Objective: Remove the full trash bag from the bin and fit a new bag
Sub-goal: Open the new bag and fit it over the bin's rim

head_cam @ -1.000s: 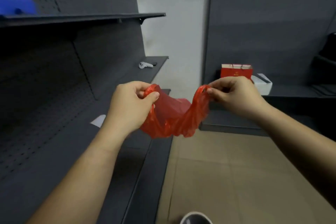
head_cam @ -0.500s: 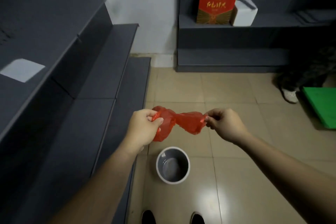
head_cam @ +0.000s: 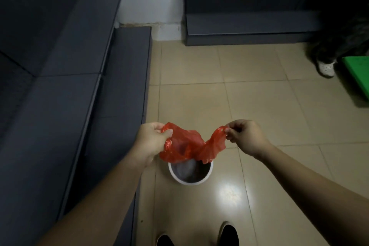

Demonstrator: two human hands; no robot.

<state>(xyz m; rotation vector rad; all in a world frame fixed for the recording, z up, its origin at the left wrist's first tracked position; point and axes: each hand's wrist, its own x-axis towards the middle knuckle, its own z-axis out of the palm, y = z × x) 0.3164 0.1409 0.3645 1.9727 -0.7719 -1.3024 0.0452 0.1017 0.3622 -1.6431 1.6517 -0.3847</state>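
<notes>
A thin red plastic bag (head_cam: pixel 189 147) hangs stretched between my two hands, directly above a small round bin (head_cam: pixel 190 180) with a white rim and a grey, empty-looking inside. My left hand (head_cam: pixel 152 143) grips the bag's left handle in a fist. My right hand (head_cam: pixel 244 136) pinches the right handle between thumb and fingers. The bag's lower edge covers the far part of the bin's rim. The bin stands on the tiled floor just ahead of my feet.
Dark grey stepped shelving (head_cam: pixel 65 90) runs along the left, close to the bin. Another dark shelf unit (head_cam: pixel 249 24) stands at the back. At the right are a green box (head_cam: pixel 357 78) and another person's white shoe (head_cam: pixel 326 68). My black shoes (head_cam: pixel 228 234) are at the bottom.
My view has tilted down from the shelves to the floor. Both hands have lowered the red bag from chest height to just over the bin, and the bag now overlaps its rim.
</notes>
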